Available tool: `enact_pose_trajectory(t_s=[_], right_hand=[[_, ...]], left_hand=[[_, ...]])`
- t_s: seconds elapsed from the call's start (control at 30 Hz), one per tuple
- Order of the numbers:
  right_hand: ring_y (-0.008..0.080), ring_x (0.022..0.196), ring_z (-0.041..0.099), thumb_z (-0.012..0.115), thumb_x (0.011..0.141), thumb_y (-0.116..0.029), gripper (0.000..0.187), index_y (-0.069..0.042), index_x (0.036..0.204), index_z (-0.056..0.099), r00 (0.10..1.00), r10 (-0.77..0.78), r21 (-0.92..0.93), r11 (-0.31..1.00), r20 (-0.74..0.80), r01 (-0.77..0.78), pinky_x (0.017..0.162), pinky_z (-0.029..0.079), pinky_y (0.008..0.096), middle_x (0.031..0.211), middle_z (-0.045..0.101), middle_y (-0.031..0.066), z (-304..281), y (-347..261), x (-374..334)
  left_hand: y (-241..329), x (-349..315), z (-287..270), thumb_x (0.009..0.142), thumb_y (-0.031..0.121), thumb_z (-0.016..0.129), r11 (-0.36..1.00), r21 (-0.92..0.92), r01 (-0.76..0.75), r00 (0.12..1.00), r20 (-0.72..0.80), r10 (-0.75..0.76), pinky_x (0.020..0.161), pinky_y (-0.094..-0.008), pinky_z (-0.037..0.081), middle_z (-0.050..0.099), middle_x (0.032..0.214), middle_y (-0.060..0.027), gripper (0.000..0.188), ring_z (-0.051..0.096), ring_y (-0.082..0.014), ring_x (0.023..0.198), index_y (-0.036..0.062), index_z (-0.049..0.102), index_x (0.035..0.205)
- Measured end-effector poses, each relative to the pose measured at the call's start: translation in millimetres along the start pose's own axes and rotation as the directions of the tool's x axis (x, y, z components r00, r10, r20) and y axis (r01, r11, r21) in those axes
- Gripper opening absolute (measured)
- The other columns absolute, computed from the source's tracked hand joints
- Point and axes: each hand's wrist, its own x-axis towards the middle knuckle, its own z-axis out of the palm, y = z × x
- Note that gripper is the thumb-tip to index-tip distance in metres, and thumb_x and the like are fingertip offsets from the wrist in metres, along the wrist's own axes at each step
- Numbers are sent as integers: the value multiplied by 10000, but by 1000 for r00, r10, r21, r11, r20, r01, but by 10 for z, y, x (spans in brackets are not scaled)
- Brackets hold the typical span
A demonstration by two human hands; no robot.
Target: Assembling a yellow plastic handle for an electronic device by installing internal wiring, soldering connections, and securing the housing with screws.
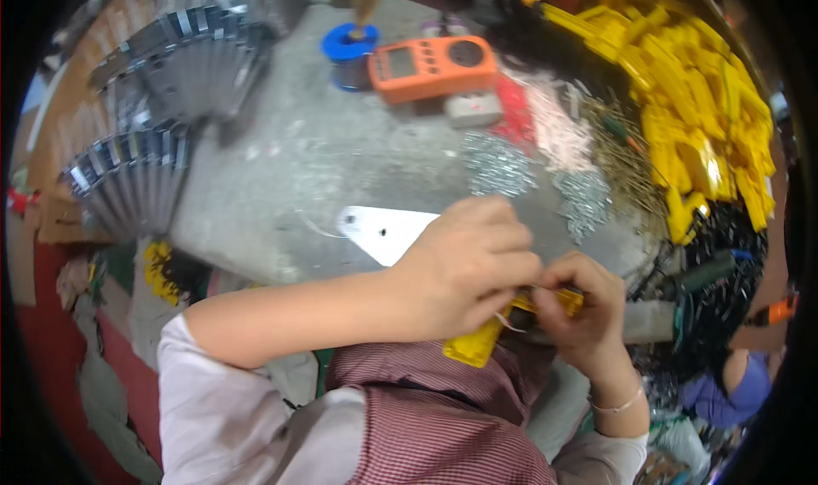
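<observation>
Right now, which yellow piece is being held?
The yellow piece in the left hand and right hand; the upper-right yellow pieces lie heaped, untouched.

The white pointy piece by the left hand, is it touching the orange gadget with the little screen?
Apart. The head view plainly shows a stretch of grey tabletop between the white piece and the orange gadget.

Fairly bright, diffuse light: I log slight blur over my left hand and right hand, a nearly washed-out white plate, glints on the heaped yellow parts, and fisheye bending toward a blackened rim.
</observation>
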Motion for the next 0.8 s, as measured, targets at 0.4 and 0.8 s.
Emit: enact_pose_trajectory(t_s=[0.4,0.8], right_hand=[[115,678,615,596,902,-291,340,47,889,633,929,365,333,885,-67,-324,641,490,234,753,621,59,-382,103,-57],[199,883,619,696,772,-116,498,-14,1232,536,995,-88,96,992,53,82,803,487,314,1139,602,147,-184,-256,1570]], left_hand=[[0,-679,-1106,667,30,697,695,575,432,787,136,-602,830,-390,445,557,918,-101,212,528,-310,909,46,607,857],[248,-507,-2117,774,78,618,865,267,424,823,286,-491,675,-389,460,617,785,-135,144,599,-332,765,19,631,903]])
